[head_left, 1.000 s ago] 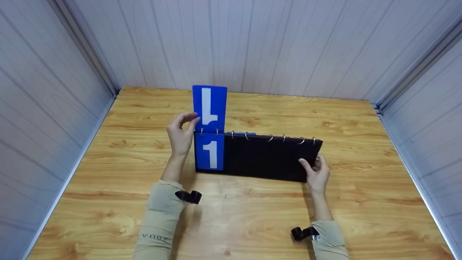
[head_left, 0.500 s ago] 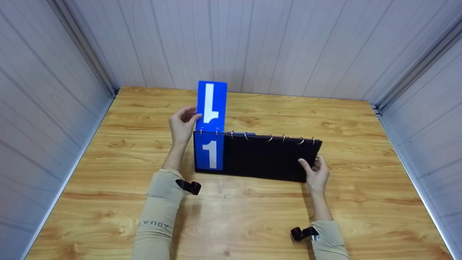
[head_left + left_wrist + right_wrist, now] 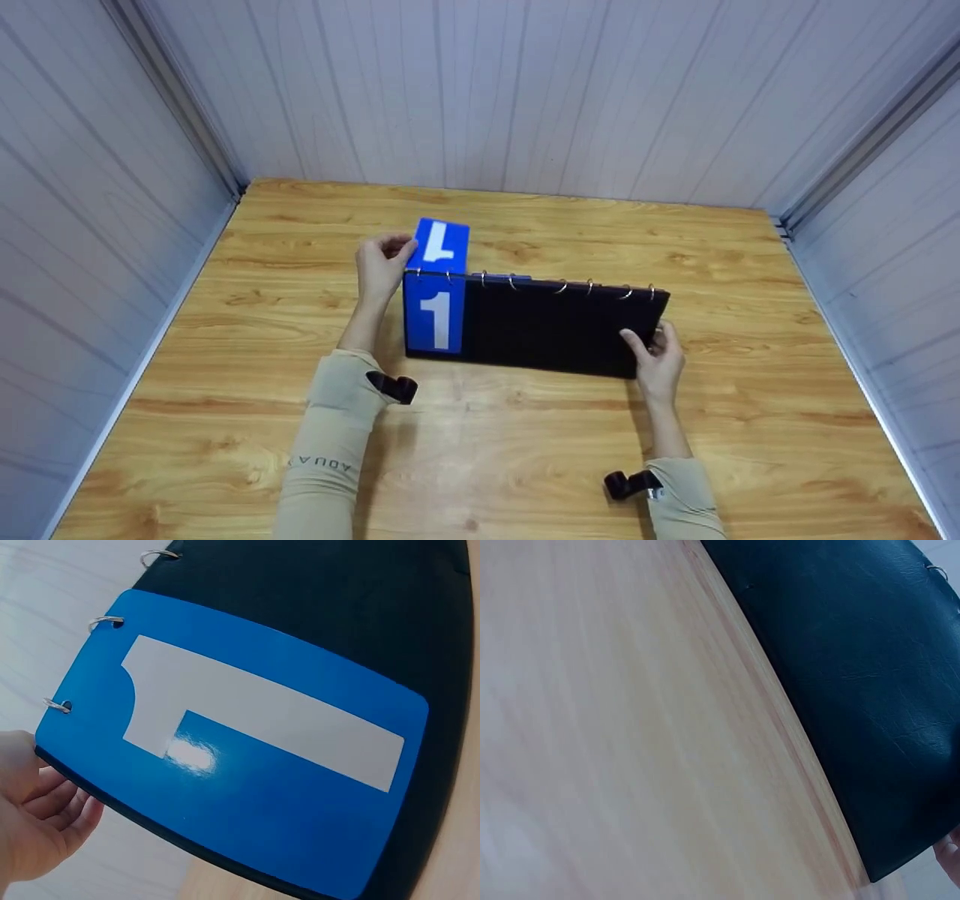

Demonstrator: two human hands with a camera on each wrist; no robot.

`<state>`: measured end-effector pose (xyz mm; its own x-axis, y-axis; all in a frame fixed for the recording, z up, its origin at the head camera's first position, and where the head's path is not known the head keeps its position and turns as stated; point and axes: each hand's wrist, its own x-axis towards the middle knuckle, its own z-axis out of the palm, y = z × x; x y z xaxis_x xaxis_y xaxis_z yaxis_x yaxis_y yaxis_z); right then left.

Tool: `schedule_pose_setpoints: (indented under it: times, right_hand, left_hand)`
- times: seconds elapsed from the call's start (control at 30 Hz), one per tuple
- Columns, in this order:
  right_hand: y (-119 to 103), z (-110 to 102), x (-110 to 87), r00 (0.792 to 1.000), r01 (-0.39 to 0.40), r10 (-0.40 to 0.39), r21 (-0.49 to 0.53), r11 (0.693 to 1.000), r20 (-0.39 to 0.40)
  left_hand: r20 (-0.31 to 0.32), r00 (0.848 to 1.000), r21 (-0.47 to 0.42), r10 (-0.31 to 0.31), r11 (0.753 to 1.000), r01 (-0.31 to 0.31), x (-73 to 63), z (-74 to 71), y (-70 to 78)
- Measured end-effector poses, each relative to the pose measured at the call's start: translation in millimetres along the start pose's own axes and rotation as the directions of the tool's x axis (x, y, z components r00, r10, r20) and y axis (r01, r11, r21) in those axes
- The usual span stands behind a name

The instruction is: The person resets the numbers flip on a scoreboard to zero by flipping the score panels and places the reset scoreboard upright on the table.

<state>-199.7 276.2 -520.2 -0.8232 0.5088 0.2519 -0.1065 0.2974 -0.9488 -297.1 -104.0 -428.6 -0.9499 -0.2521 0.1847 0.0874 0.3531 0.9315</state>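
A black flip scoreboard [image 3: 547,322] stands on its long edge on the table, tilted back. At its left end hangs a blue number card [image 3: 418,330] with a white 1, looped on metal rings. Another blue card [image 3: 454,259], its 1 upside down, slants backward over the top edge. My left hand [image 3: 381,268] pinches that card's left side between thumb and fingers; in the left wrist view the fingers [image 3: 79,821] curl behind the board. My right hand [image 3: 661,369] grips the board's right end, thumb in front. Only its fingertips [image 3: 952,851] show in the right wrist view.
Several bare rings [image 3: 590,286] run along the board's top edge. A bit of blue [image 3: 501,277] shows behind that edge. The wooden table [image 3: 525,457] meets pale panelled walls [image 3: 555,97] at the back and sides.
The upper card, raised steeply before, has tipped backward and down behind the board. My left hand has stayed at its left edge, shifting slightly. The right hand and board hold still.
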Motion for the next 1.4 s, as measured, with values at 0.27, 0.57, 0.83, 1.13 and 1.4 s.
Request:
schedule_pose_setpoints:
  times: [0.27,0.57,0.83,1.13,1.4]
  right_hand:
    - [3,0,0.5,1.000,0.029,-0.029,0.012,1.000,-0.002]
    - [2,0,-0.5,1.000,0.023,-0.023,0.025,0.999,-0.002]
    - [0,-1,-1.3,1.000,0.021,-0.020,0.023,1.000,-0.007]
    - [2,0,-0.6,0.999,0.033,-0.033,0.012,0.999,-0.013]
    - [1,1,-0.9,1.000,0.017,-0.017,0.023,1.000,-0.001]
  left_hand:
    - [-0.080,0.994,0.002,0.071,0.997,-0.071,-16.9,-1.6,-5.5]
    - [-0.281,0.956,-0.111,0.087,0.986,-0.122,-54.4,-4.6,-14.0]
    - [-0.302,0.952,-0.170,0.052,0.980,-0.107,-83.1,-0.7,-19.7]
    - [-0.242,0.970,-0.134,-0.021,0.991,-0.012,-92.3,11.3,-35.8]
    - [-0.222,0.969,-0.262,-0.107,0.964,0.046,-81.9,11.5,-54.5]
